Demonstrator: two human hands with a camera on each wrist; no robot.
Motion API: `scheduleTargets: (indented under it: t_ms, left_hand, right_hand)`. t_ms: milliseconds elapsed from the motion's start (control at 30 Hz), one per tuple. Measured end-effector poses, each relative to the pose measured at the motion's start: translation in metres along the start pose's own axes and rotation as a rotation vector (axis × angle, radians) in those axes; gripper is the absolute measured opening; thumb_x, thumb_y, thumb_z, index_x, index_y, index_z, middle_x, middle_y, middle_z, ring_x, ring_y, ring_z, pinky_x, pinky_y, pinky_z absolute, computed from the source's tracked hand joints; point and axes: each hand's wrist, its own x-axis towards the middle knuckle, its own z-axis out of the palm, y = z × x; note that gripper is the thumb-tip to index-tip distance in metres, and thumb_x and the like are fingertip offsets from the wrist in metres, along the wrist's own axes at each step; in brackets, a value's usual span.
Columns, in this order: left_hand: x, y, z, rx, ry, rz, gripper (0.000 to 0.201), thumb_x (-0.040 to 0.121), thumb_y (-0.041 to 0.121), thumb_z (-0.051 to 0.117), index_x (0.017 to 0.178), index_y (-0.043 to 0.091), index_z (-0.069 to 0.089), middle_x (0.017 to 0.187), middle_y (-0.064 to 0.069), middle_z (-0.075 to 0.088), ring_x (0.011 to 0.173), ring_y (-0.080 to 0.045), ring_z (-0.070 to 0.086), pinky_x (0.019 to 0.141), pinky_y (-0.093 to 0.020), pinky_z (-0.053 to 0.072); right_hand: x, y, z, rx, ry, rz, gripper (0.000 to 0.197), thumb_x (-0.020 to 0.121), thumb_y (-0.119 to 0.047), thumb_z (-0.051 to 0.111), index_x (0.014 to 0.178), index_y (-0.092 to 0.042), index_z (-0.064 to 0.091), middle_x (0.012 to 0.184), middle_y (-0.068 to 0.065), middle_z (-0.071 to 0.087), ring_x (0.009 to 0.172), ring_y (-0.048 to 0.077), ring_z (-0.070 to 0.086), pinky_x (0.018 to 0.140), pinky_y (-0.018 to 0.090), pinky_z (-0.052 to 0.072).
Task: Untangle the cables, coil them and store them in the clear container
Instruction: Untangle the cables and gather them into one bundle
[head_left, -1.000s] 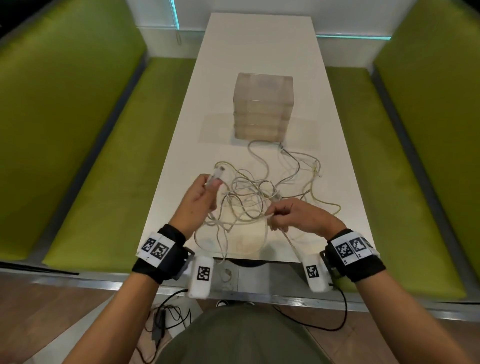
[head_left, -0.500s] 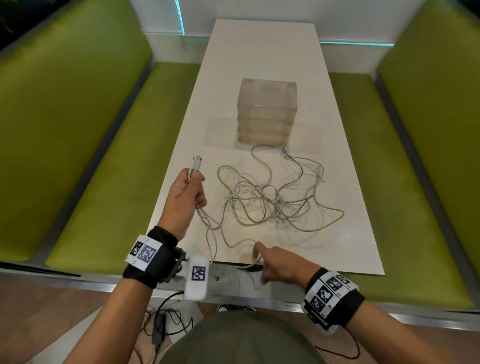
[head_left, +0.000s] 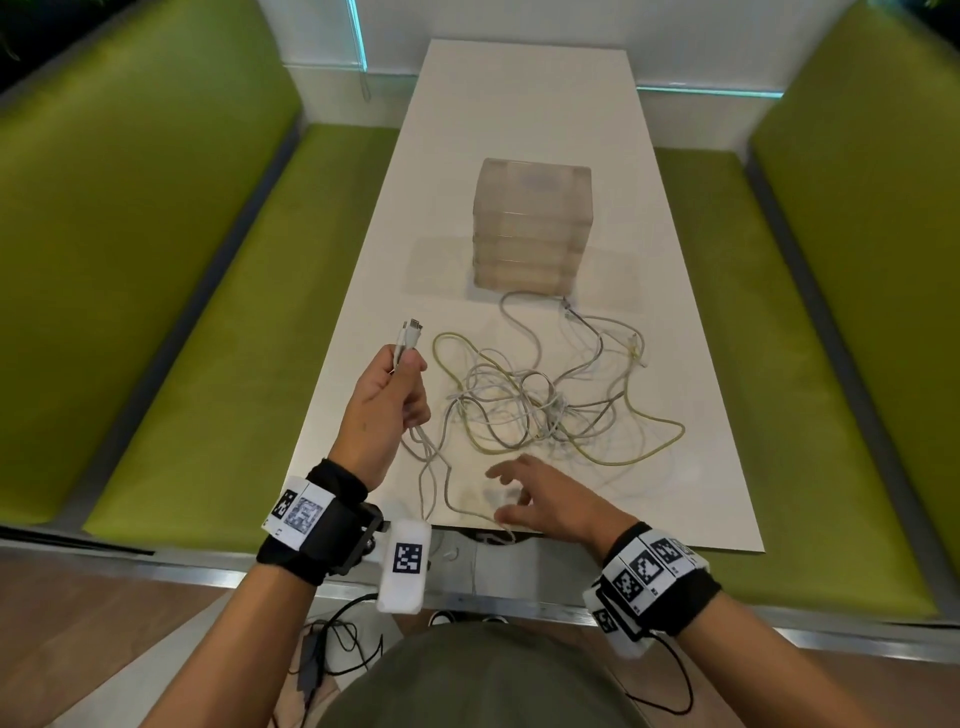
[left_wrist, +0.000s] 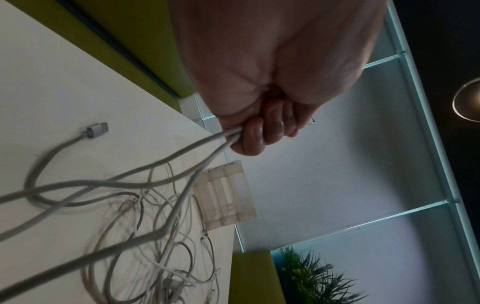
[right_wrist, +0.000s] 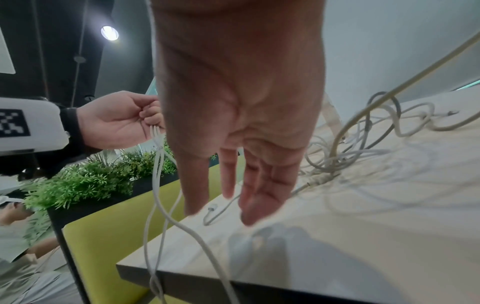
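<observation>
My left hand (head_left: 402, 366) is raised over the table's left edge and grips white cable strands (head_left: 421, 447), their plug ends (head_left: 411, 328) sticking up above the fist. In the left wrist view the curled fingers (left_wrist: 250, 133) clamp the strands. My right hand (head_left: 506, 493) hovers open near the front edge, its straight fingers (right_wrist: 259, 197) holding nothing. A tangle of white and yellow-green cables (head_left: 535, 410) lies mid-table. The clear container (head_left: 532, 228) stands closed behind it.
A loose USB plug (left_wrist: 97, 129) lies flat on the white table (head_left: 519, 104). One cable loop hangs over the front edge (head_left: 488, 535). Green benches (head_left: 218, 312) flank both sides. Black wires lie on the floor below.
My right hand let go of the cable it pinched, dropped to the front edge, then came back open over the table. My left hand carried the plug ends left, away from the tangle.
</observation>
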Motion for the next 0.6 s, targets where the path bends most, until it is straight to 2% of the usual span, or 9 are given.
scheduleTargets:
  t_ms: [100,167,233,300,367,400,500,600]
  left_hand:
    - [-0.001,-0.001,0.004,-0.019,-0.009,-0.012,0.025,0.103,0.019,0.037,0.08,0.014,0.045,0.056,0.009,0.025,0.05,-0.01,0.02,0.048,-0.021,0.024]
    - [-0.001,-0.002,0.004,-0.025,-0.01,-0.021,0.024,0.103,0.02,0.037,0.081,0.013,0.046,0.056,0.009,0.025,0.05,-0.01,0.019,0.048,-0.021,0.024]
    - [-0.002,-0.004,0.002,-0.033,-0.002,-0.032,0.025,0.103,0.022,0.037,0.082,0.012,0.047,0.057,0.008,0.024,0.05,-0.01,0.019,0.048,-0.021,0.024]
    - [-0.002,-0.005,0.0,-0.041,0.011,-0.044,0.027,0.103,0.023,0.036,0.082,0.012,0.049,0.057,0.007,0.024,0.05,-0.01,0.019,0.048,-0.021,0.023]
    - [-0.003,-0.006,-0.002,-0.043,0.017,-0.05,0.028,0.103,0.023,0.035,0.081,0.012,0.049,0.057,0.007,0.024,0.05,-0.011,0.018,0.048,-0.022,0.022]
    - [-0.002,-0.007,-0.003,-0.042,0.017,-0.05,0.029,0.103,0.023,0.035,0.081,0.012,0.049,0.057,0.007,0.024,0.05,-0.01,0.019,0.048,-0.022,0.022]
    - [-0.001,-0.008,-0.002,-0.032,0.011,-0.052,0.029,0.104,0.023,0.035,0.081,0.012,0.048,0.057,0.007,0.024,0.049,-0.01,0.019,0.049,-0.024,0.021]
    - [0.0,-0.009,0.0,-0.025,-0.003,-0.057,0.028,0.104,0.022,0.035,0.081,0.011,0.047,0.056,0.008,0.025,0.049,-0.01,0.019,0.05,-0.027,0.018]
  right_hand:
    - [0.003,-0.009,0.01,-0.208,-0.285,-0.093,0.032,0.093,-0.025,0.056,0.124,-0.018,0.061,0.121,0.006,0.059,0.107,0.021,0.057,0.089,0.029,0.042]
    - [0.001,-0.012,0.013,-0.219,-0.356,-0.147,0.03,0.095,-0.02,0.053,0.123,-0.017,0.063,0.123,0.005,0.063,0.109,0.019,0.057,0.091,0.028,0.041]
    - [0.0,-0.013,0.004,-0.161,-0.231,-0.128,0.028,0.095,-0.018,0.051,0.121,-0.016,0.063,0.121,0.004,0.064,0.1,0.015,0.058,0.088,0.024,0.041]
    - [0.0,-0.01,-0.014,-0.025,0.04,-0.065,0.024,0.094,-0.016,0.052,0.114,-0.016,0.065,0.114,0.003,0.065,0.087,0.01,0.057,0.08,0.022,0.043]
    - [-0.001,-0.002,-0.036,-0.049,0.282,0.004,0.017,0.091,-0.017,0.056,0.106,-0.016,0.065,0.107,0.003,0.065,0.085,0.012,0.055,0.075,0.025,0.043]
    - [-0.001,0.005,-0.046,-0.121,0.333,0.053,0.015,0.088,-0.019,0.059,0.103,-0.016,0.063,0.105,0.002,0.063,0.088,0.014,0.055,0.073,0.027,0.042]
    - [-0.005,0.026,-0.059,-0.374,0.247,0.285,0.023,0.083,-0.021,0.063,0.104,-0.015,0.055,0.106,0.004,0.057,0.096,0.024,0.054,0.072,0.031,0.04]
    - [-0.008,0.038,-0.056,-0.42,0.161,0.377,0.022,0.088,-0.008,0.049,0.11,-0.011,0.05,0.108,0.012,0.06,0.094,0.029,0.058,0.071,0.034,0.042]
